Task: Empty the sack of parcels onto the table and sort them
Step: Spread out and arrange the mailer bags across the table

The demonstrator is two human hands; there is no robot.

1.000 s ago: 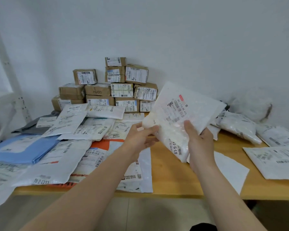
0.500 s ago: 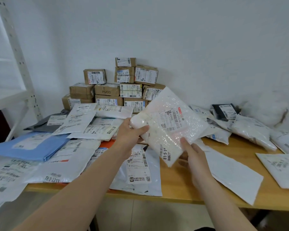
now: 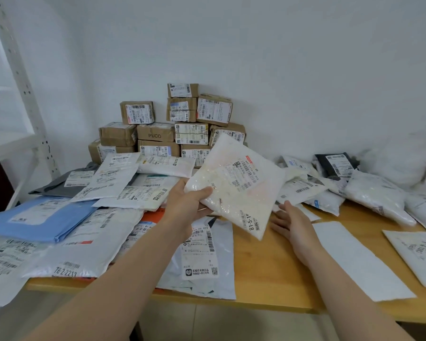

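Left hand (image 3: 185, 203) grips the white bubble mailer (image 3: 236, 183) while the right hand (image 3: 292, 221) is spread flat just beside its lower edge, holding nothing.

A white metal rack (image 3: 22, 94) stands at far left. Next comes a blue parcel (image 3: 35, 217) among overlapping white poly mailers that crowd the left of the wooden table (image 3: 268, 267). Stacked cardboard boxes (image 3: 172, 124) rise behind the mailer against the wall. A flat white envelope (image 3: 354, 259) and a heap of soft white bags (image 3: 374, 195) lie to the right.

Lifted above the table, the mailer hangs corner-down with its label facing the camera. It looks nearly square, so no long axis is clear.

The left thumb lies on its left corner with the fingers underneath. The right palm faces down, fingers straight; whether it touches the table cannot be told.
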